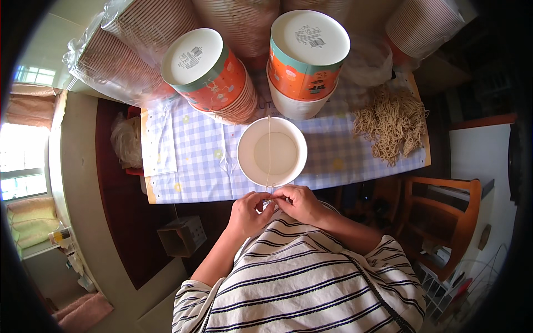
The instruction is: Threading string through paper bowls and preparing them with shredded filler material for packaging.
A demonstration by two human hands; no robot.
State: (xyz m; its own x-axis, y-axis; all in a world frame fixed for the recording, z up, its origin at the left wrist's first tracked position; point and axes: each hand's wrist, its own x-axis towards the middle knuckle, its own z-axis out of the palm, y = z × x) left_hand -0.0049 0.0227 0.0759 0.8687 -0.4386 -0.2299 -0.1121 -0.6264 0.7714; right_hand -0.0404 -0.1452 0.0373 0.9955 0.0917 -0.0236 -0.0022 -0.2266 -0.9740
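A white paper bucket (pixel 294 149) stands with its mouth up at the table's front edge. A thin cream string (pixel 270 141) runs across its opening from the far rim to the near rim. Just in front of the near rim, my left hand (pixel 251 212) and my right hand (pixel 300 203) meet, fingertips pinched together on the string's end. The fingers hide the exact spot where the string is gripped. On the right side of the table lies a tangled heap of similar cream strings (pixel 391 123).
Upside-down orange and green paper buckets stand stacked at the back left (pixel 214 77) and back middle (pixel 308 55). Behind them are plastic-wrapped stacks of buckets (pixel 119 50). A checked cloth (pixel 194 161) covers the table. A wooden chair (pixel 438 222) is at right, an open cardboard box (pixel 182 236) below left.
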